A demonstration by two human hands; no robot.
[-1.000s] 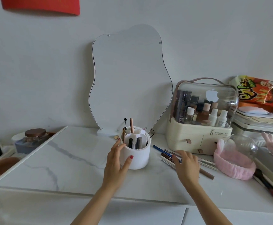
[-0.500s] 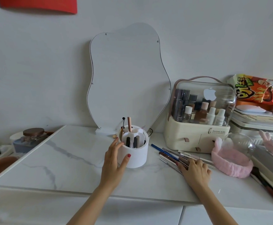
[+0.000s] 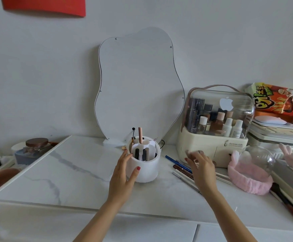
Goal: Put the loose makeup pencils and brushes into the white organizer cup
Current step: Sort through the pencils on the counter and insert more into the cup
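Note:
The white organizer cup stands upright on the marble tabletop, in front of the mirror, with several pencils and brushes standing in its compartments. My left hand clasps its left side, thumb on the front wall. Several loose makeup pencils, one of them blue, lie fanned on the table just right of the cup. My right hand hovers over them, fingers spread and blurred, and I see nothing held in it. It hides the pencils' far ends.
A wavy mirror leans on the wall behind the cup. To the right are a cream cosmetics case, a pink headband, a glass dome, stacked books and a snack bag. A lidded jar stands at far left.
My right hand pressed down on the loose pencils half a second ago and has now lifted off them, fingers spread. My left hand has stayed on the cup.

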